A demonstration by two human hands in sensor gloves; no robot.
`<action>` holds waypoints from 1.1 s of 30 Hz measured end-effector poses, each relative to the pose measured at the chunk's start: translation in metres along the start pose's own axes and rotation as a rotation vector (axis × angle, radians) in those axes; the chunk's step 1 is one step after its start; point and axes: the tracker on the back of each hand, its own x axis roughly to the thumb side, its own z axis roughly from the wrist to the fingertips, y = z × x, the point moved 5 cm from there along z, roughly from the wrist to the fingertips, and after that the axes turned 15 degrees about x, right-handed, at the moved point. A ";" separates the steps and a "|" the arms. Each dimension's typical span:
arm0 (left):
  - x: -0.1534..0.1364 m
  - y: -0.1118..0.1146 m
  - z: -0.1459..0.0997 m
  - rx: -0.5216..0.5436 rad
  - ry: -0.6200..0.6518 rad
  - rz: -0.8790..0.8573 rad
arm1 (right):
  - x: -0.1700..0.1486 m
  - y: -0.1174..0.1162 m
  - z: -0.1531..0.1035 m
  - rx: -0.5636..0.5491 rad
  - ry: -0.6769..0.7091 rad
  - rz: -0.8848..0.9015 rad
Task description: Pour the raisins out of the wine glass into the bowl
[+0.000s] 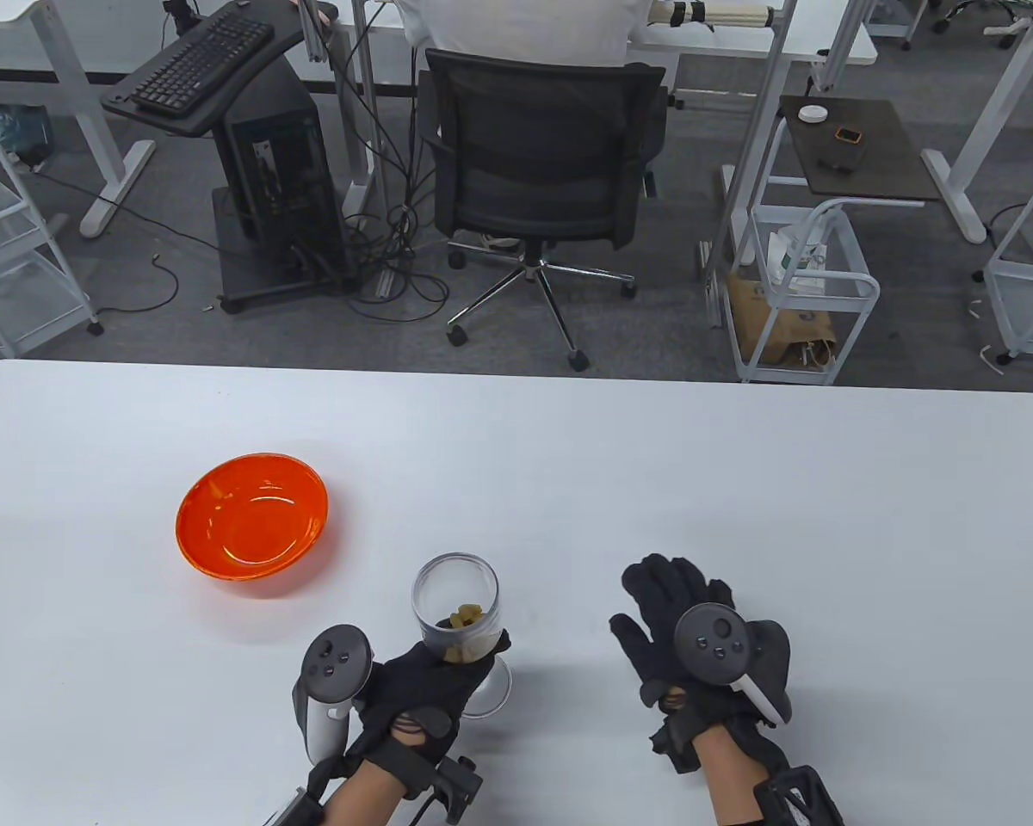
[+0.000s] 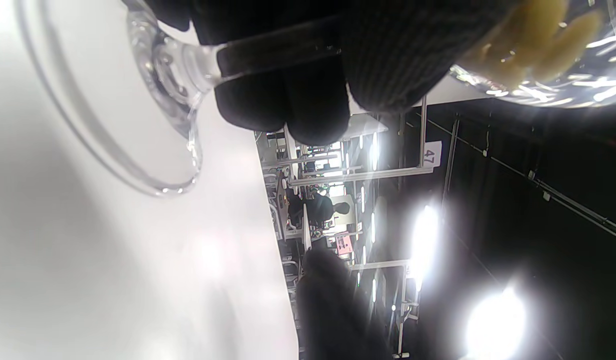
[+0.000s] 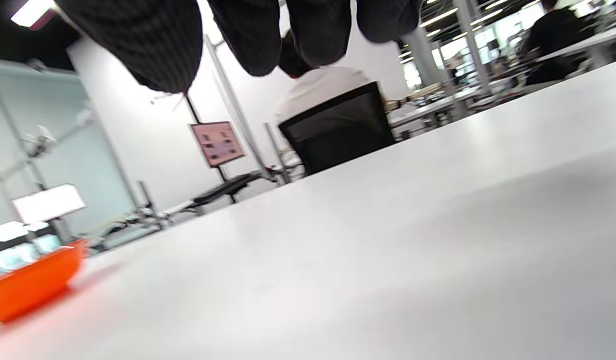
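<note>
A clear wine glass with yellowish raisins in its bottom stands near the table's front, upright. My left hand grips it around the stem and lower cup; the left wrist view shows its foot off the table, with my fingers around the stem. An empty orange bowl sits on the table to the left and farther back; its edge shows in the right wrist view. My right hand rests flat on the table to the right, holding nothing.
The white table spreads wide around both hands. Beyond its far edge are an office chair, a computer stand and white carts on the floor.
</note>
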 end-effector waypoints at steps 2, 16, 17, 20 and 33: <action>0.001 0.000 -0.001 0.009 0.001 -0.001 | -0.021 0.002 0.000 0.018 -0.101 -0.044; 0.004 -0.017 -0.002 0.097 0.007 0.083 | -0.074 0.006 -0.003 0.020 -0.341 -0.081; 0.005 -0.018 -0.002 0.106 0.004 0.086 | -0.072 0.007 -0.003 0.011 -0.338 -0.084; 0.008 -0.028 0.000 0.135 -0.008 0.096 | -0.066 0.012 -0.005 -0.011 -0.311 -0.087; 0.024 -0.113 0.022 0.412 -0.060 0.265 | -0.039 0.021 -0.006 -0.018 -0.202 -0.056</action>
